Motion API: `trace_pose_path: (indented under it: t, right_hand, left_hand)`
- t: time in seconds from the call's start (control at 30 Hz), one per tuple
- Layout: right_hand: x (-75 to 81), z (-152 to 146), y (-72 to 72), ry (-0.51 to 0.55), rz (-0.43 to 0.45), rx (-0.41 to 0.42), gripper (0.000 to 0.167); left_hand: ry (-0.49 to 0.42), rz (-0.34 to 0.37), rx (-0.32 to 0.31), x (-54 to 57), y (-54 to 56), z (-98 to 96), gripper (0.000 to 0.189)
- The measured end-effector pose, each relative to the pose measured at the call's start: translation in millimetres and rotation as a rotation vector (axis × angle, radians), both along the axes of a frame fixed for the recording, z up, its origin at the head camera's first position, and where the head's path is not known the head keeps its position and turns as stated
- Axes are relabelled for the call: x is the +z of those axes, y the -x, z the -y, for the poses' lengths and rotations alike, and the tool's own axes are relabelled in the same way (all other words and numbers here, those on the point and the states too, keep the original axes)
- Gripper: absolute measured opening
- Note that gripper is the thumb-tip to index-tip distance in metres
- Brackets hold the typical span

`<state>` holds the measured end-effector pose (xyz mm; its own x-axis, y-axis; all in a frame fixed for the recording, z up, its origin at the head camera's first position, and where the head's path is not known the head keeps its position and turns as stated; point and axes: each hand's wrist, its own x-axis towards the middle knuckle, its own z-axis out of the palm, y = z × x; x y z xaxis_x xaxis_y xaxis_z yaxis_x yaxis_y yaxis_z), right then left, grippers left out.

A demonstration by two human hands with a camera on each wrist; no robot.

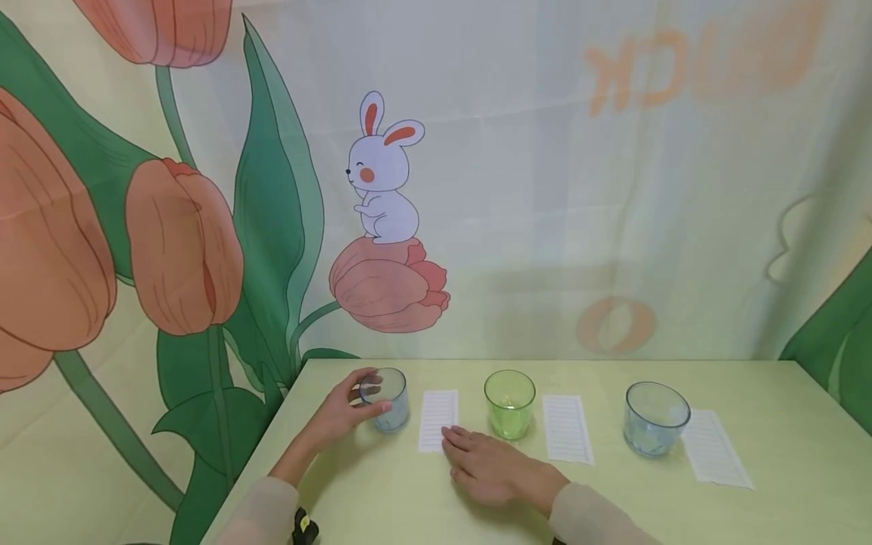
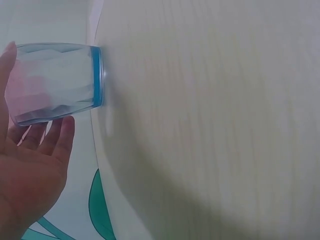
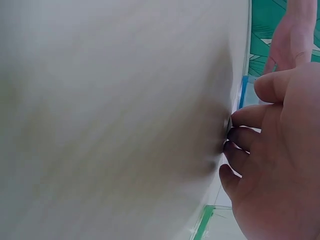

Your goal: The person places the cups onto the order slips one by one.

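- The left hand [image 1: 337,405] grips the left blue glass [image 1: 397,393], thumb on the near side and fingers round the far side, so this grip is closed on it
- That glass stands upright at the table's far left, its blue-tinted base down at the tabletop in the left wrist view
- Right of the grip, the right hand [image 1: 493,465] lies low over the table with its fingers extended, closed round nothing, fingertips at the near right edge of the first paper slip [image 1: 438,416]
- This slip, white with printed lines, lies flat just beside the gripped glass
- Farther right of the grip a green glass [image 1: 509,405] stands upright, then a second paper slip [image 1: 568,429], then another blue glass [image 1: 655,420], then a third paper slip [image 1: 717,450] set at a slant
- Under and around the grip spreads a pale yellow-green table [image 1: 381,496], with soft shadows beside both hands
- Beyond the grip, past the table's far edge, hangs a pale cloth backdrop [image 1: 518,189] with slight creases
- Above the grip the cloth shows a white rabbit [image 1: 384,174] on a drooping tulip [image 1: 381,291]; left of it rise large orange tulips [image 1: 184,250] and green leaves [image 1: 272,204]
- Far above and right of the grip, faint orange letters [image 1: 668,68] read backwards
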<state>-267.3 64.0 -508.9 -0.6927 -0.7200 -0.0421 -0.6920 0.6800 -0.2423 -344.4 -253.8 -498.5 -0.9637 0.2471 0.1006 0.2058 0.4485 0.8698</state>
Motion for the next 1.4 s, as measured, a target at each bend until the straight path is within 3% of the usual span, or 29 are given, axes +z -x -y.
trace_pose_path:
  t: [0.53, 0.67, 0.9, 1.1, 1.4]
  right_hand:
    - [-1.0, -2.6, 2.0, -0.03, 0.009, 0.021, 0.059]
    - [-0.4, -3.0, 2.0, -0.028, 0.012, 0.018, 0.059]
    - [0.6, -3.4, 1.3, -0.022, 0.007, 0.016, 0.058]
    - [0.3, -2.9, 2.1, -0.019, 0.0, 0.025, 0.058]
    - [-2.9, -3.2, 3.3, -0.029, 0.004, 0.019, 0.058]
  left_hand:
    - [0.05, -0.009, 0.044, 8.3, 3.7, -6.1, 0.082]
    - [0.052, -0.027, 0.043, 14.3, 7.9, -20.3, 0.081]
    - [0.037, -0.065, -0.028, 19.7, 15.4, -54.6, 0.081]
    - [0.055, -0.077, -0.058, 15.8, 16.9, -74.6, 0.083]
    - [0.078, -0.075, -0.069, 8.9, 17.0, -83.7, 0.085]
